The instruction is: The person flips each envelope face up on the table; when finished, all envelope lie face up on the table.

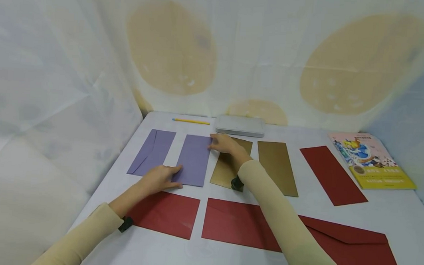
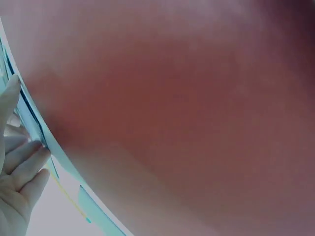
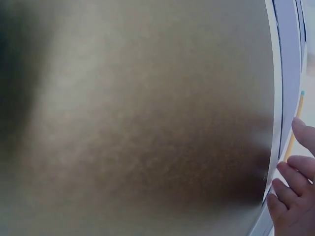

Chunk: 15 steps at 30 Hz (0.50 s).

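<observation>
A purple envelope [image 1: 193, 159] lies flat on the white table between both hands. My left hand [image 1: 160, 179] touches its lower left edge, thumb and fingers spread. At its upper right corner, the fingertips of my right hand [image 1: 227, 144] rest on the edge. A second purple envelope [image 1: 158, 147], with its flap line showing, lies to the left. Under the right hand and wrist is a gold envelope [image 1: 228, 171], partly hidden; it fills much of the right wrist view, blurred. Below the left wrist lies a red envelope [image 1: 173, 213], which blurs across the left wrist view.
Another gold envelope [image 1: 277, 168] and a narrow red envelope [image 1: 332, 177] lie to the right, beside a picture book [image 1: 370, 161]. More red envelopes [image 1: 234, 221] line the front, partly under the right sleeve. A yellow pencil [image 1: 192, 121] and a grey case [image 1: 240, 126] are at the back.
</observation>
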Each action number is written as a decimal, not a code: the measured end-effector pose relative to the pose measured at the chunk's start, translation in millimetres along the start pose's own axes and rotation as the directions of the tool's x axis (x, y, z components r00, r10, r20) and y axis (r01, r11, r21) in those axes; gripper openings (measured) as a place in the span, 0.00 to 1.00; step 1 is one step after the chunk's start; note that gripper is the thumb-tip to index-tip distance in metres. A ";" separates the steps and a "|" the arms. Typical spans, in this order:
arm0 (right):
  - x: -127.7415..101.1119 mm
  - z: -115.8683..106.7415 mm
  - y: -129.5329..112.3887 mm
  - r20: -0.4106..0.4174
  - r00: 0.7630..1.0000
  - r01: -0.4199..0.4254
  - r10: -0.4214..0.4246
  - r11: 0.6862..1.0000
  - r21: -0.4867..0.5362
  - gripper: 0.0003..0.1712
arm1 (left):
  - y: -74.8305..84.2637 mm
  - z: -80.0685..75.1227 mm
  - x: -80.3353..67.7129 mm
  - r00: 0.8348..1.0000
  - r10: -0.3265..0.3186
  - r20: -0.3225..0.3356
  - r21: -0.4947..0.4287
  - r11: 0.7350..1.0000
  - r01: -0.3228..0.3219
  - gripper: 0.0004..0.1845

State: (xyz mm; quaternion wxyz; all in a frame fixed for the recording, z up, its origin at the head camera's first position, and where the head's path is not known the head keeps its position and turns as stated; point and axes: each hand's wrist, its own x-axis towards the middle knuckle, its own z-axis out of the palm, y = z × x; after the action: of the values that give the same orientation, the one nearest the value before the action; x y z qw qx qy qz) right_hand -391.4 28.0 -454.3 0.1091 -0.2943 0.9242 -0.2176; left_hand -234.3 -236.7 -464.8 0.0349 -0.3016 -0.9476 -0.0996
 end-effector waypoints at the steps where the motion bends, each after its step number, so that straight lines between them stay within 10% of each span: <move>1: 1.1 0.4 0.0 -0.002 1.000 0.004 -0.004 1.000 -0.001 0.37 | -0.3 0.3 -0.5 1.000 -0.003 -0.004 -0.009 1.000 0.003 0.38; 15: 4.6 1.0 0.0 -0.021 0.999 0.025 -0.025 1.000 0.007 0.35 | -0.9 -0.3 3.8 0.998 0.044 0.049 0.058 0.997 -0.047 0.34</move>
State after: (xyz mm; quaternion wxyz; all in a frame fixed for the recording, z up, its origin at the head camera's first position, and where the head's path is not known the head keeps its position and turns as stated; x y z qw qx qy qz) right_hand -394.7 25.0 -455.5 0.0979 -0.3030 0.9208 -0.2253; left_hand -237.9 -235.4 -464.2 0.0237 -0.3242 -0.9436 -0.0635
